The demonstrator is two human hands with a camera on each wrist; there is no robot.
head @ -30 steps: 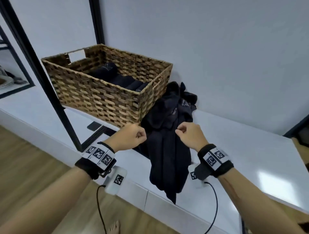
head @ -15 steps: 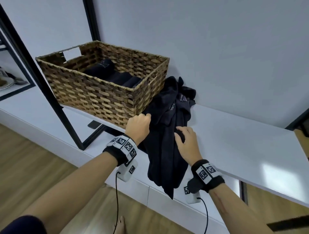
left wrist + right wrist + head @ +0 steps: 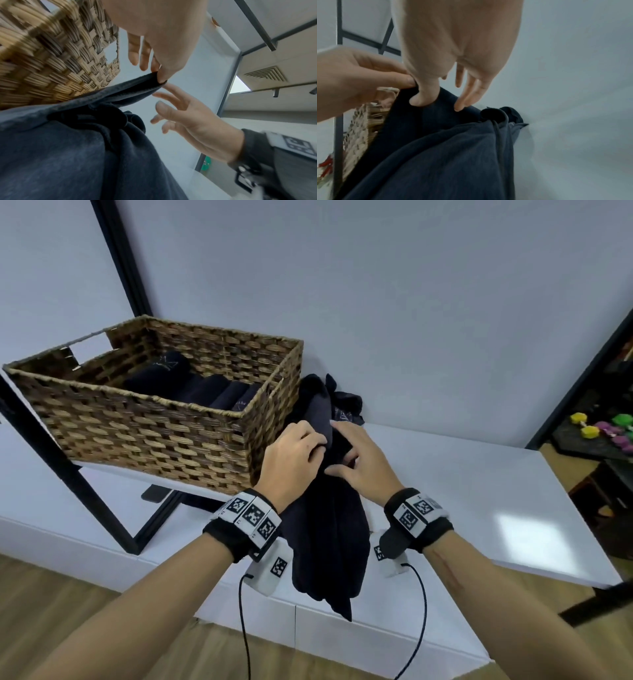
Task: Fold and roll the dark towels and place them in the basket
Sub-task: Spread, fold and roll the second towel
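White shelf [image 3: 479, 491] against a pale wall, wicker basket [image 3: 144, 426] at its left end. Rolled dark towels [image 3: 205, 388] inside, lower parts hidden by the rim. Loose dark towel [image 3: 325, 525] heaped just right of the basket, tail hanging over the shelf edge. Left hand [image 3: 291, 457] pinching a fold near the top. Right hand [image 3: 359, 463] alongside, fingers spread, thumb and one fingertip touching cloth. Far end of the heap bunched, hard to make out.
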